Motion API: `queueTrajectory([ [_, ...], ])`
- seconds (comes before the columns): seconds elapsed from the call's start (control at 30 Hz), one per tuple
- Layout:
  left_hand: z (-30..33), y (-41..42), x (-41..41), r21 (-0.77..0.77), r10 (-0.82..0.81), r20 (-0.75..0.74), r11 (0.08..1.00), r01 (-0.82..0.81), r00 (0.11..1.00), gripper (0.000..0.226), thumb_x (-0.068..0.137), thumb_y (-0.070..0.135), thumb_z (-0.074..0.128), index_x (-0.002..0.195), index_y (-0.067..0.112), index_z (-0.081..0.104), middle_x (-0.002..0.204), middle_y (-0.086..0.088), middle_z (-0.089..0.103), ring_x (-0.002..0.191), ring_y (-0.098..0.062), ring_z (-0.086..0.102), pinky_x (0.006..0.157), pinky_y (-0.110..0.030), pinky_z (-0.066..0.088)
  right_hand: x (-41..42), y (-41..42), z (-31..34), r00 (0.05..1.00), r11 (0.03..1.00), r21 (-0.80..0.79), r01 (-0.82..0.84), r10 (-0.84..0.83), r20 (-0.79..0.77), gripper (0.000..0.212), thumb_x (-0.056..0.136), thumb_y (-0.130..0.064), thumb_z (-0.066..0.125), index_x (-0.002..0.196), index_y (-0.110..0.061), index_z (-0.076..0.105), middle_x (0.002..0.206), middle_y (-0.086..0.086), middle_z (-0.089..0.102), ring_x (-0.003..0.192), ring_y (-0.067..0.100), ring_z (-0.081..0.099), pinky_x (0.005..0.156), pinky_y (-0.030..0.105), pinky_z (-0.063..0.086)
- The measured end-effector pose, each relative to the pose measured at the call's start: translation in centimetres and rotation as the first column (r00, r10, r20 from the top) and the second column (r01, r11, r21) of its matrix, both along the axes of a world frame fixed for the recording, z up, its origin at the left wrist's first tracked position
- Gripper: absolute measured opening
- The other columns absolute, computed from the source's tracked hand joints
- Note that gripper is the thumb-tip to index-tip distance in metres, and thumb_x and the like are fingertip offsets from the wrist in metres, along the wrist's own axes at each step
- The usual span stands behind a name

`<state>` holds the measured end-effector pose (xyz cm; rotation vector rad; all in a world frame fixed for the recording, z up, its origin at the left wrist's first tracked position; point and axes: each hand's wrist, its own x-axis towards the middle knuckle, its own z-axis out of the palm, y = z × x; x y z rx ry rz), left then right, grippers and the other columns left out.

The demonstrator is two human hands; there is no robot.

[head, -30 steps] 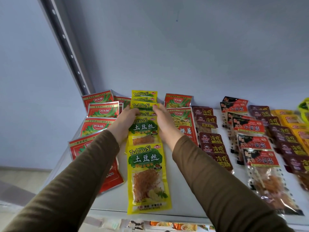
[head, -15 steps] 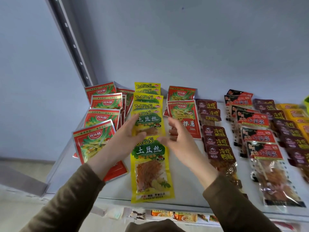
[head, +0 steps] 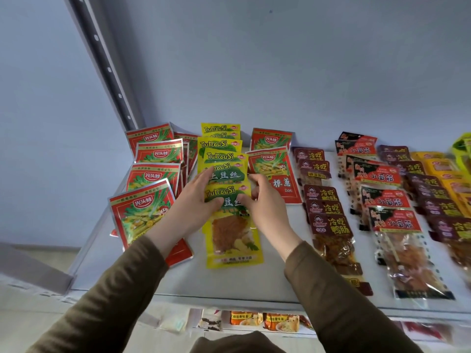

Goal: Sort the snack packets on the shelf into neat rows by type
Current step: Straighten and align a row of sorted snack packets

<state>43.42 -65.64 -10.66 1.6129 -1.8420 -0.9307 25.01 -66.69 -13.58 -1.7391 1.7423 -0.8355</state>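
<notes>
Left hand (head: 190, 208) and right hand (head: 265, 205), each grip pinching the front yellow packet (head: 233, 240) on the shelf (head: 229, 284)

- A pale blue-grey back wall (head: 280, 72) rises behind the display.
- A grey metal upright (head: 102, 64) with a line of small holes runs slantwise up the left side.
- Below the front edge, a lower level holds orange packs (head: 246, 317) and pale wrappers (head: 175, 324), blurred.
- A light floor (head: 23, 317) shows at lower left.
- Dark olive sleeves (head: 114, 296) cover both forearms.
</notes>
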Motion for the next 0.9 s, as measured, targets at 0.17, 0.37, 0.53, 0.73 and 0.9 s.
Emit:
queueTrajectory([
  [0.17, -0.4, 0.0, 0.6, 0.012, 0.061, -0.094, 0.998, -0.060, 0.994, 0.078, 0.098, 0.029, 0.065, 0.160, 0.038, 0.020, 0.170, 0.008, 0.011, 0.155, -0.020, 0.020, 0.121, -0.051, 0.032, 0.3, -1.0, 0.4, 0.999, 0.999, 0.020, 0.027, -0.028, 0.035, 0.026, 0.096, -0.044, 0.065, 0.100, -0.020, 0.057, 0.080, -0.014, 0.052, 0.076, 0.013, 0.053, 0.054, 0.025, 0.031],
  [0.37, -0.5, 0.2, 0.9, 0.060, 0.130, -0.316, 0.991, -0.117, 0.940, 0.080, 0.097, 0.015, 0.067, 0.160, 0.033, 0.022, 0.154, 0.010, 0.043, 0.126, -0.001, 0.054, 0.106, -0.038, 0.052, 0.1, -1.1, 0.0, 0.994, 0.999, 0.033, 0.017, -0.020, 0.106, 0.044, 0.091, -0.051, 0.069, 0.071, -0.018, 0.047, 0.062, -0.007, 0.047, 0.056, 0.010, 0.043, 0.053, 0.032, 0.027],
  [0.53, -0.2, 0.9, 0.6, 0.208, 0.167, -0.413, 0.974, -0.085, 0.895, 0.077, 0.101, 0.013, 0.061, 0.160, 0.040, 0.019, 0.137, 0.009, 0.062, 0.117, -0.014, 0.067, 0.100, -0.045, 0.056, 0.0, 0.1, -0.4, 1.000, 1.000, -0.016, 0.013, -0.014, -0.016, 0.038, 0.092, -0.056, 0.065, 0.106, -0.023, 0.053, 0.087, -0.019, 0.056, 0.074, 0.000, 0.054, 0.056, 0.019, 0.034],
  [0.73, 0.5, 0.7, -0.3, 0.256, 0.200, -0.426, 0.962, -0.095, 0.882, 0.057, 0.103, 0.012, 0.057, 0.133, 0.053, 0.032, 0.116, 0.019, 0.067, 0.108, -0.011, 0.068, 0.095, -0.034, 0.055, 1.3, 0.1, -0.9, 0.993, 0.998, 0.000, -0.057, 0.056, 0.101, 0.063, 0.096, -0.051, 0.061, 0.149, -0.024, 0.039, 0.132, -0.012, 0.063, 0.116, 0.010, 0.062, 0.087, 0.029, 0.052],
  [0.9, 0.7, 0.1, -0.4, 0.300, 0.254, -0.446, 0.946, -0.124, 0.858, 0.067, 0.102, 0.015, 0.060, 0.155, 0.039, 0.026, 0.125, 0.012, 0.067, 0.111, -0.013, 0.068, 0.097, -0.038, 0.055, 1.6, 0.4, -0.4, 0.995, 0.993, -0.112, -0.046, 0.036, -0.088, 0.059, 0.100, -0.044, 0.058, 0.152, -0.025, 0.036, 0.137, -0.008, 0.062, 0.116, 0.015, 0.065, 0.079, 0.026, 0.051],
])
